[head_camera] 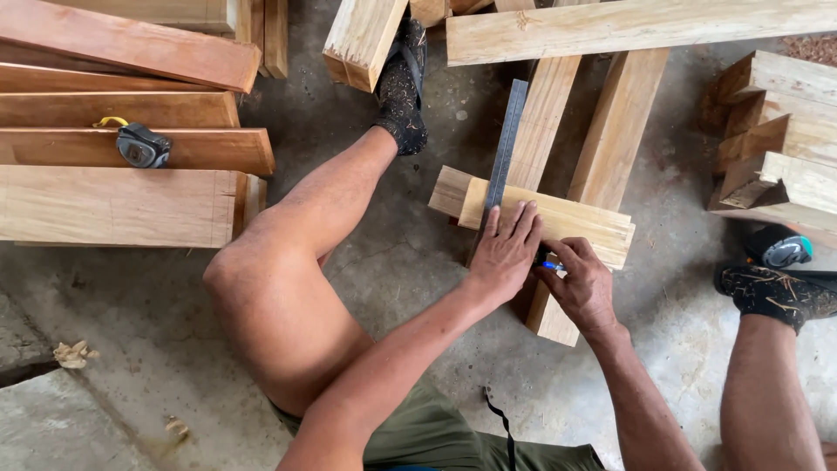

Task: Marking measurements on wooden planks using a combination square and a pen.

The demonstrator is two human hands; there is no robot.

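A: Biggest first. What is laid out on the concrete floor (174,349)?

B: Reddish planks (131,148) are stacked at the left, with a grey tape measure (142,146) rested on top, likely parked there to be kept within reach. Pale timber beams (628,26) are laid across the top, and cut wooden blocks (776,148) are piled at the right. A second tape measure (782,250) is seen by the right foot.

A: And the workpiece?

B: A short pale wooden block (558,222) is set crosswise on two longer beams (602,148), so it is raised off the floor and kept level for marking. It is positioned centre frame, between the person's spread legs.

A: The ruler?

B: A long steel ruler (504,148) is laid along the block and out over the beams behind it, presumably as a straight edge.

A: Hands?

B: The left hand (506,253) is pressed flat, fingers spread, on the near end of the ruler and the block, so both are pinned against slipping. The right hand (582,288) is closed in a pinch around a small blue-tipped marking tool (550,265), probably a pen or pencil; too little is shown to be sure. Its tip is held just beside the ruler's edge, at the block's near face.

A: Feet?

B: The left foot (403,87) in a dark shoe is set against a beam end (362,39), possibly as a brace.
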